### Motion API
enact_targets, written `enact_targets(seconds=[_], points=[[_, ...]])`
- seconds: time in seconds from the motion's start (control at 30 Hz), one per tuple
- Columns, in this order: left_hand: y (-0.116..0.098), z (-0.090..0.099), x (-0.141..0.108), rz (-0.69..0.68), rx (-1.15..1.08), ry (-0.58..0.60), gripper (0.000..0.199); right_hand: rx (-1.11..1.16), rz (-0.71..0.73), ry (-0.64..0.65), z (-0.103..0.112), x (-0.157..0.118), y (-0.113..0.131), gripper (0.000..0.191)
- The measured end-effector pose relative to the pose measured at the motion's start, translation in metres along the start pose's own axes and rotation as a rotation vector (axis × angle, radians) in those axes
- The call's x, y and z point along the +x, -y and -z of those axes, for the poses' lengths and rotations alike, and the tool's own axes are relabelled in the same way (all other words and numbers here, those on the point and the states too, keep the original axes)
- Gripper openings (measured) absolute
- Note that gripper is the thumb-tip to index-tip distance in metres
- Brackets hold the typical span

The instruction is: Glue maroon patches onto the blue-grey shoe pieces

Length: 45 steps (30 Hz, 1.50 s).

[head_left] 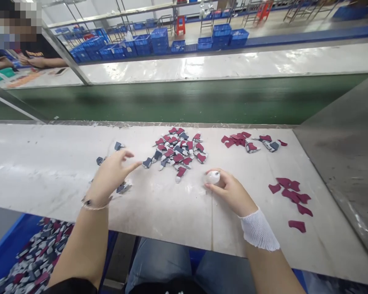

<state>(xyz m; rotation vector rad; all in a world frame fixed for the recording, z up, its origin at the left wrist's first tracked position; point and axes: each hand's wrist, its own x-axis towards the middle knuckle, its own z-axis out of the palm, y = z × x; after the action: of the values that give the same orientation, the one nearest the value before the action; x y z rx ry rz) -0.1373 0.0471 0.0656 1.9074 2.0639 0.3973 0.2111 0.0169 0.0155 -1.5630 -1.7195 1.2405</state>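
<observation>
Left hand: my left hand (110,173) is wide, with its thumb and fingers spread apart over the table (171,212)
Left thumb: its tip is right by a small blue piece (146,162), and from way over here I cannot tell if they touch
Right hand: my right hand (231,192) holds a little white bottle (213,176), with the thumb and fingers curled around it
White bottle: it is in front of me, just right of the big pile, and I cannot tell if it sits on the table or is lifted a bit
Big pile: the big pile (178,158) of small red, blue and gray pieces is in the middle, between my hands and farther from me
Near the left hand: a dark blue bit (118,145) lies just past the fingers, and more bits lie around the wrist
Flat red pieces: one bunch (237,139) is past my right hand, and a loose group (290,195) is to the right of it
Blue bin: the blue bin (7,241) at the low left is full of pieces like those in the pile
Other person: a person (47,51) in a dark top sits at the far left
</observation>
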Motion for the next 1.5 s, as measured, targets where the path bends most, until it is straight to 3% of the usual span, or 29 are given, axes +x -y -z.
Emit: enact_targets(seconds=[0.1,0.2,0.3,0.47,0.67,0.83,0.93,1.17,1.23,1.33,1.5], points=[[0.035,0.007,-0.026,0.009,0.103,0.219,0.045,0.096,0.012,0.015,0.003,-0.005,-0.008,0.037],[0.055,-0.005,-0.042,-0.012,0.082,0.253,0.036,0.341,0.026,0.061,0.006,-0.014,-0.013,0.047],[0.054,-0.021,-0.048,-0.04,0.042,0.264,0.028,0.54,0.063,0.042,0.011,-0.024,-0.012,0.041],[0.032,-0.032,-0.052,-0.188,-0.043,0.377,0.026,0.554,0.08,-0.077,0.022,-0.046,-0.008,0.035],[-0.017,-0.035,-0.046,-0.447,-0.026,0.418,0.017,0.77,0.153,0.13,0.027,-0.056,-0.006,0.04],[-0.079,-0.043,-0.041,-0.537,-0.408,0.621,0.023,1.024,0.196,0.212,0.016,-0.051,-0.003,0.038],[-0.102,-0.058,-0.038,-0.616,-0.492,0.6,0.029,1.043,0.222,0.215,0.015,-0.049,0.0,0.038],[-0.102,-0.092,-0.041,-0.656,-0.536,0.531,0.033,0.742,0.235,0.151,0.016,-0.046,0.013,0.032],[-0.099,-0.096,-0.044,-0.63,-0.479,0.535,0.037,0.676,0.193,0.161,0.013,-0.048,0.017,0.03],[-0.099,-0.097,-0.046,-0.602,-0.414,0.542,0.04,0.582,0.163,0.191,0.008,-0.051,0.02,0.041],[-0.099,-0.093,-0.045,-0.646,-0.447,0.491,0.034,0.468,0.212,0.064,0.003,-0.054,0.022,0.044]])
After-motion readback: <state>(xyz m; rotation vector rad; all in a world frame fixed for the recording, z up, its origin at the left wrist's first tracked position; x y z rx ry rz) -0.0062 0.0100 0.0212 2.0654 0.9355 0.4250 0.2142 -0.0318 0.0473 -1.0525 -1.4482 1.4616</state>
